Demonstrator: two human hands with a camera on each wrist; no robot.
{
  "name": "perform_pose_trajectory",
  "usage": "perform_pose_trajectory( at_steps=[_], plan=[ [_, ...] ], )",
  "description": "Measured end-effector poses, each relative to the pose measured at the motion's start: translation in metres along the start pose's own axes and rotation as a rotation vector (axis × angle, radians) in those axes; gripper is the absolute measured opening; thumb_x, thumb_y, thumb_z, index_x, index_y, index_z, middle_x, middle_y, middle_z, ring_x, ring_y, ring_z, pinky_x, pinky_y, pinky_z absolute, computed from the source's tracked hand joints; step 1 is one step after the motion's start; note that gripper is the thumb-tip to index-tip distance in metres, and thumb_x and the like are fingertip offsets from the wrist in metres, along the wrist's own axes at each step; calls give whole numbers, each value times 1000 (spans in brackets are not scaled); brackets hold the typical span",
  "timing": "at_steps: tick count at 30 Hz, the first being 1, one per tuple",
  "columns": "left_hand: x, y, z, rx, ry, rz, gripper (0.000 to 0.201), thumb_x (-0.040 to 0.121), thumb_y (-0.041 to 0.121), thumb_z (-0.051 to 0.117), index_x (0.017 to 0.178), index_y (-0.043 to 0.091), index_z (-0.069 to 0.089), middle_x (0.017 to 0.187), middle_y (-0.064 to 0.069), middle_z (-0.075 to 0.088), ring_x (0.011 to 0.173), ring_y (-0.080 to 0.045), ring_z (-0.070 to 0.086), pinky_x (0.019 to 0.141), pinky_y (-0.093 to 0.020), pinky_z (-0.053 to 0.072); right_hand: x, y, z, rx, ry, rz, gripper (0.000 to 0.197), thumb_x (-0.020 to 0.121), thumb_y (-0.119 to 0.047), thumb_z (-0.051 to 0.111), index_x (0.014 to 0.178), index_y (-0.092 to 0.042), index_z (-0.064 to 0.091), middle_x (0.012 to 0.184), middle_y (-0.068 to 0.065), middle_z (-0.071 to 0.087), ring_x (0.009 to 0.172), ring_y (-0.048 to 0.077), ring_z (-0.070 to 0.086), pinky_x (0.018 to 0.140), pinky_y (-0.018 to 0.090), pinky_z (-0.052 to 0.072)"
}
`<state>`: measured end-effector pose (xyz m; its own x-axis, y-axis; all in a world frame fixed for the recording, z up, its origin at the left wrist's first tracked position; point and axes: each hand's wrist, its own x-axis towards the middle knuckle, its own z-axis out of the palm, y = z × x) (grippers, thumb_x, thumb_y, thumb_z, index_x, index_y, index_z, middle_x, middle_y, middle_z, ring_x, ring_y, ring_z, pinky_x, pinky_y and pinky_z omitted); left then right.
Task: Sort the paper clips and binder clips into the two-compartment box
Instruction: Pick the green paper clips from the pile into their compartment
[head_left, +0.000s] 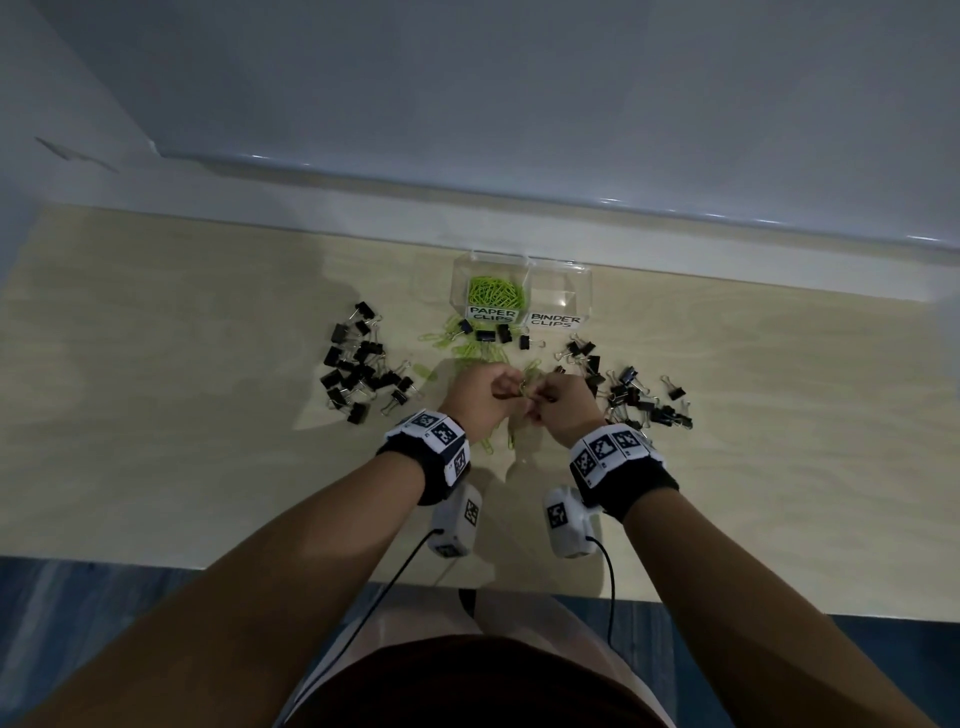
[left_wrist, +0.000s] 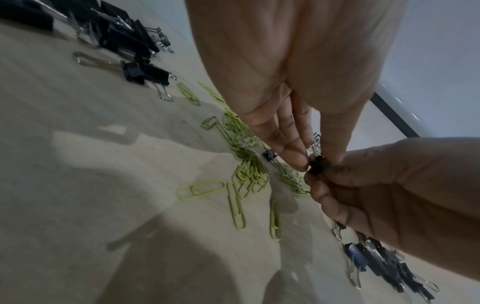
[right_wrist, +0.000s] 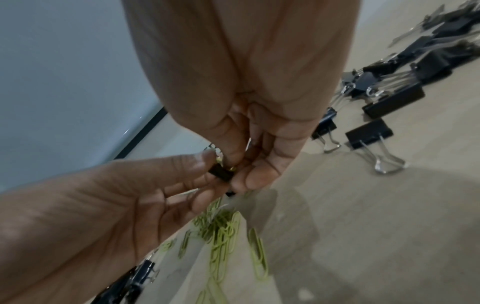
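Observation:
My left hand and right hand meet above the table's middle. Between them they pinch a small black binder clip, and a green paper clip is caught on it. A clear two-compartment box stands at the back. Its left side, labelled PAPER CLIPS, holds green paper clips; the right side, labelled BINDER CLIPS, looks empty. Loose green paper clips lie under and ahead of my hands.
Black binder clips lie in a pile at the left and another at the right. A few more binder clips sit just in front of the box. The wooden table ends at a wall behind the box.

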<state>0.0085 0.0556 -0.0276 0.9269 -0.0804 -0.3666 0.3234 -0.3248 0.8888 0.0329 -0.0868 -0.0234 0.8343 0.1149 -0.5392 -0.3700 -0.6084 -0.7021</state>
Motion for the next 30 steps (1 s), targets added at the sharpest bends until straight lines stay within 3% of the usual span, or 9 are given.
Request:
perform_pose_trajectory(
  at_steps=[4,8,12,15,19,21,24,30],
  plan=[
    [-6,2,-4,21,41,-7,28,74,-1,71,101,8,65,88,-8,69,80,-17,64,77,-26,53,-5,0,1,-34,-9,-46,29,82,6,55,65,-18,57,71,12,63,71,26,61,76,48,55],
    [-9,-5,-12,108,116,-10,28,75,-1,68,101,10,65,85,-5,67,76,-13,61,66,-11,48,-11,-2,10,-105,-29,-110,32,80,1,56,62,-26,57,66,4,64,67,24,62,71,38,55],
    [-14,-7,-20,59,135,-11,32,75,-1,69,106,9,65,87,-8,69,80,-17,65,74,-22,53,-9,1,21,-29,2,-118,28,77,-6,61,61,-30,61,71,3,69,72,27,67,74,46,57],
    [-18,-9,-21,7,148,-30,33,76,-3,68,107,9,63,88,-7,68,80,-14,64,73,-15,50,-8,-2,25,35,38,-88,27,78,-6,61,62,-27,61,70,2,68,72,27,67,75,46,57],
    [-29,-16,-26,63,176,-17,32,79,-2,65,108,12,61,90,-3,67,83,-12,64,78,-21,52,-6,-2,18,-55,172,-90,18,81,-1,51,72,-14,61,78,9,67,77,28,64,73,37,55],
    [-35,-19,-37,128,243,-5,29,82,0,62,108,12,61,91,1,64,84,-12,62,80,-23,52,-4,-2,12,-173,226,-115,15,83,-1,48,80,-5,62,81,13,67,79,28,63,72,37,54],
    [-40,-29,-68,275,399,22,25,84,1,58,107,12,60,91,1,62,81,-12,59,77,-26,53,1,-4,10,-330,216,-224,14,84,-4,48,84,-5,62,87,13,63,80,29,60,73,38,52],
    [-37,-51,-113,714,505,-1,29,80,2,55,108,11,60,112,-15,57,101,-34,51,84,-43,48,16,-21,22,-552,137,-370,20,81,-8,54,97,-5,65,102,13,56,93,31,54,78,38,51]
  ],
)
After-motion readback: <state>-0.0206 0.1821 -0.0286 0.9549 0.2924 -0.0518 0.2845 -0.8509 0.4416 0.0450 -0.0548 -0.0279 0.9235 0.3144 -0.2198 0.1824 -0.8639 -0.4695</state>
